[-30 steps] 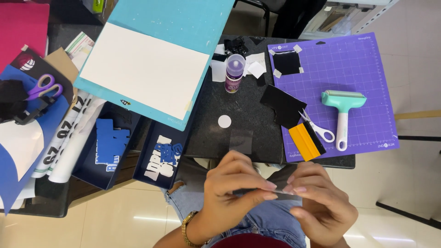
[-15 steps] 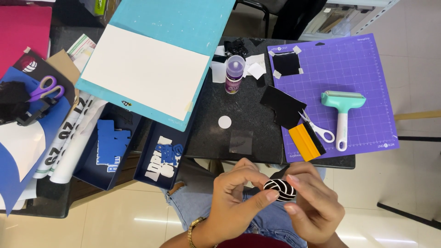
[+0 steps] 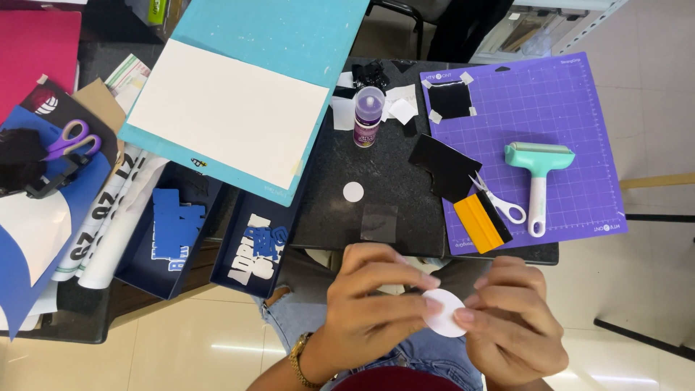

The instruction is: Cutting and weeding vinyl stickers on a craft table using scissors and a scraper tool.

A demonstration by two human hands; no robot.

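Note:
Both hands are held over my lap, below the near edge of the dark table (image 3: 391, 174). My left hand (image 3: 369, 304) and my right hand (image 3: 514, 322) pinch a small white round disc (image 3: 444, 313) between their fingertips. The disc's white face is turned up toward me. On the table just above my hands lies a smaller white circle (image 3: 353, 192) and a dark square piece (image 3: 379, 222).
A purple cutting mat (image 3: 565, 130) carries a teal roller (image 3: 537, 174), a yellow scraper (image 3: 479, 221), small scissors (image 3: 499, 203) and black pieces (image 3: 443, 165). A glue bottle (image 3: 368, 116) stands mid-table. A teal mat with a white sheet (image 3: 224, 108) lies left, above blue trays (image 3: 174, 232).
The disc showed a black-and-white patterned side half a second ago; now its plain white side faces up. My hands have shifted slightly lower and apart.

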